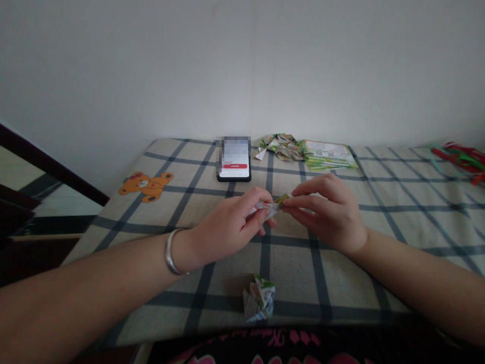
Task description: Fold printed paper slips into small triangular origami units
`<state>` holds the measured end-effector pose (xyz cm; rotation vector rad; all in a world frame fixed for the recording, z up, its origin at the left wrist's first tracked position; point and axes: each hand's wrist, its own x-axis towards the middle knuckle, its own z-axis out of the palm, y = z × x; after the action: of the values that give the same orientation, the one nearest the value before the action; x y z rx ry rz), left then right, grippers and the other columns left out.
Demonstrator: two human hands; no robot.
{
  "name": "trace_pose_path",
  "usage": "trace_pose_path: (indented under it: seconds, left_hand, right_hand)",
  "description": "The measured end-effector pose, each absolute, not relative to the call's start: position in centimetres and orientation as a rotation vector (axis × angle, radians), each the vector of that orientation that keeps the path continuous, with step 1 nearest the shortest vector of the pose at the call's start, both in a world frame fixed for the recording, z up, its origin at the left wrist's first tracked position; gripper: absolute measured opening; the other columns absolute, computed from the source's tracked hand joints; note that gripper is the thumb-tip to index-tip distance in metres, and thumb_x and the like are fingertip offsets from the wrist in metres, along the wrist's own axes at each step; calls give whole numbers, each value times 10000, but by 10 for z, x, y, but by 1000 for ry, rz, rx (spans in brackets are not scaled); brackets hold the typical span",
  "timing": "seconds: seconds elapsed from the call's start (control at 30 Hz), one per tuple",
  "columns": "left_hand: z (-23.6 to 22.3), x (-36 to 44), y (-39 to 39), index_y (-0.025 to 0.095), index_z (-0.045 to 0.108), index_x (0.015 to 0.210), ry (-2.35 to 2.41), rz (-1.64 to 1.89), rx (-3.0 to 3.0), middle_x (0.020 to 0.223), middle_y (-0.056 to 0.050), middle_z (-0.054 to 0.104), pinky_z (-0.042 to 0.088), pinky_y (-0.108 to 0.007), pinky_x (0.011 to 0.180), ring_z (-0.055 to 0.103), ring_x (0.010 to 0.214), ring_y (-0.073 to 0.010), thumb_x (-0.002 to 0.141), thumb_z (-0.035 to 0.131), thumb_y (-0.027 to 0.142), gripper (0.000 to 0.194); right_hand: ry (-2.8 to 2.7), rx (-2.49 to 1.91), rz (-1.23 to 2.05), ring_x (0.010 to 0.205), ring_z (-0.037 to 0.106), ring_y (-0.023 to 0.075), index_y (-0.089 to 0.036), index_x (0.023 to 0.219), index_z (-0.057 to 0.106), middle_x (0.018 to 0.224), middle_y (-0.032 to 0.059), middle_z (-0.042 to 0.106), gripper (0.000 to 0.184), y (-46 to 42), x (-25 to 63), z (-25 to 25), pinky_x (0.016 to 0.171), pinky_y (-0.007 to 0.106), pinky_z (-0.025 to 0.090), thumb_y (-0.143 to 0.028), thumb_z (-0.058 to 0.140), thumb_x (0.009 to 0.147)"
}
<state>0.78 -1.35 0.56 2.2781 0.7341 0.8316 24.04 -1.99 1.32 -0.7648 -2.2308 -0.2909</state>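
Note:
Between both hands, above the middle of the checked cloth, is a small folded piece of printed paper. My left hand, with a silver bangle at the wrist, pinches its left part between thumb and fingers. Fingertips of my right hand close on its yellow-green right end. Much of the paper is covered by the fingers. Nearer to me, by the table's front edge, a folded printed-paper piece with pointed corners rests on the cloth.
A lit phone lies near the wall. Beside it are several folded paper pieces and a stack of printed sheets. An orange bear cutout is at the left, red and green items at the far right.

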Motion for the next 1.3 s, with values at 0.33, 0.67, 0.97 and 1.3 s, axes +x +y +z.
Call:
trace_pose_path:
  seconds: [0.33, 0.67, 0.97, 1.3]
  left_hand:
    - [5, 3, -10, 179, 527, 1029, 664, 1029, 3223, 714, 39, 672, 396, -273, 536, 600, 582, -117, 940, 467, 154, 110]
    - [9, 2, -11, 186, 527, 1045, 640, 921, 3421, 768, 45, 685, 392, -299, 530, 614, 610, -123, 952, 419, 132, 153]
    - [10, 2, -11, 192, 542, 1051, 653, 908, 3453, 783, 45, 706, 366, -299, 519, 625, 602, -113, 953, 401, 109, 190]
    - [10, 2, -12, 189, 530, 1059, 675, 924, 3431, 810, 45, 714, 372, -290, 545, 630, 632, -105, 955, 426, 128, 159]
  right_hand:
    - [-2265, -723, -338, 669, 502, 145, -210, 864, 686, 734, 17, 614, 38, -21, 239, 12, 580, 290, 382, -236, 695, 837]
    - [-2306, -694, -336, 666, 505, 156, -193, 854, 684, 745, 28, 638, 39, -18, 238, 10, 580, 300, 381, -221, 699, 830]
    - [-2327, -746, -439, 693, 521, 166, -201, 858, 691, 766, 28, 660, 40, -18, 241, 11, 604, 310, 387, -235, 687, 838]
    - [-2349, -761, -382, 703, 515, 163, -190, 859, 683, 783, 34, 649, 58, -17, 238, 10, 616, 300, 399, -230, 641, 863]
